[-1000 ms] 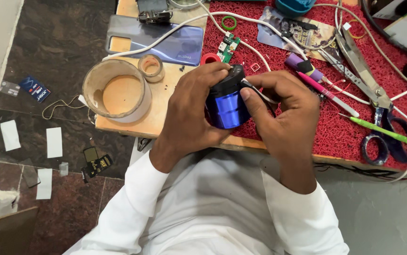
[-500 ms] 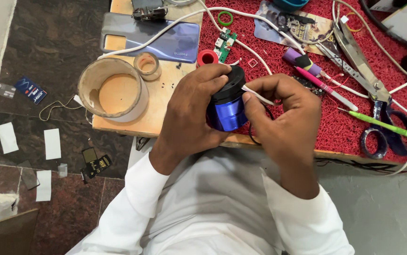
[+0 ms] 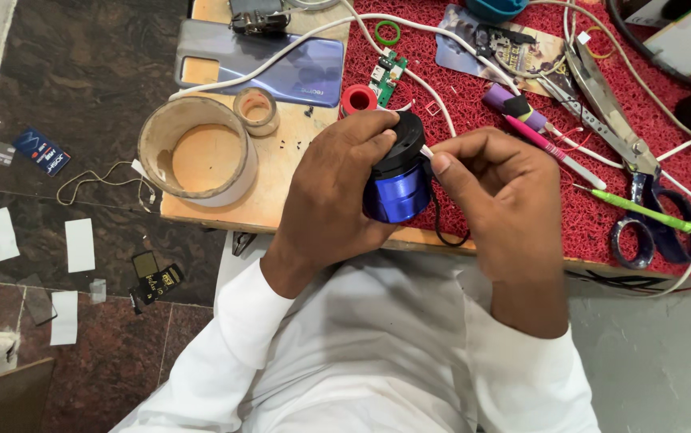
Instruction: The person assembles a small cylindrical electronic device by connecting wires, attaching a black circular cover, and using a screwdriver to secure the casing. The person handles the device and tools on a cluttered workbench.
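Just over the table edge [image 3: 297, 226], both hands gripping a blue speaker [image 3: 397, 188], right fingers [image 3: 457, 156] pinching a thin tool.

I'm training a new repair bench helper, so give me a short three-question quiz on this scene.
1. True or false: the left hand grips the blue cylindrical speaker.
2. What does the right hand pinch against the speaker's black top?
A. scissors
B. a thin white tool
C. a roll of tape
3. Fill in: the phone lies back-up on the ____ board, not on the red mat.

Key: 1 true; 2 B, the thin white tool; 3 wooden.
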